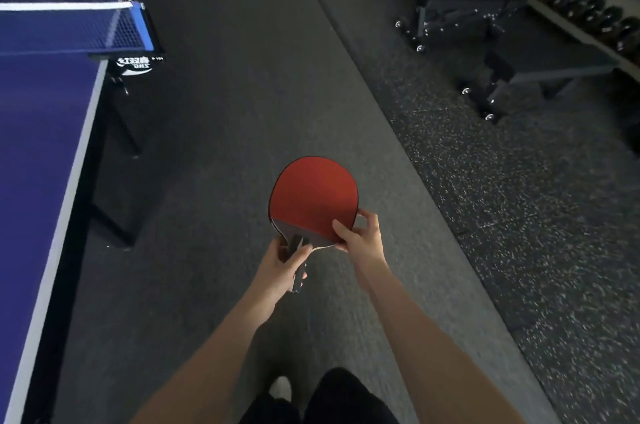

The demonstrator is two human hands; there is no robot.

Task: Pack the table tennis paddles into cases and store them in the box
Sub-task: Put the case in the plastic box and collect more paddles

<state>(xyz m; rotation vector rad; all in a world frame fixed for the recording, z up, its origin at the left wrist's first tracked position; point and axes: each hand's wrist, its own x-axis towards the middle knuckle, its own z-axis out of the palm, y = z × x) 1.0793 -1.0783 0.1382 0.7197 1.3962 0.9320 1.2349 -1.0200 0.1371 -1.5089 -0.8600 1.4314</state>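
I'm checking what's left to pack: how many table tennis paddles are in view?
1. The red-faced paddle is held over the floor, left hand gripping its handle, right hand pinching the blade edge. Others may lie out of frame.

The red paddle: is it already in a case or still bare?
Bare. The red paddle shows uncovered rubber; the left hand grips its handle, the right hand pinches its edge.

Dark grey floor (242, 105) — a speckled rubber stretch (519, 215) to the right. On it stand the blue worktop's black legs (117, 132), a wheeled bench (512, 53) — dumbbell rack (595, 1) behind.
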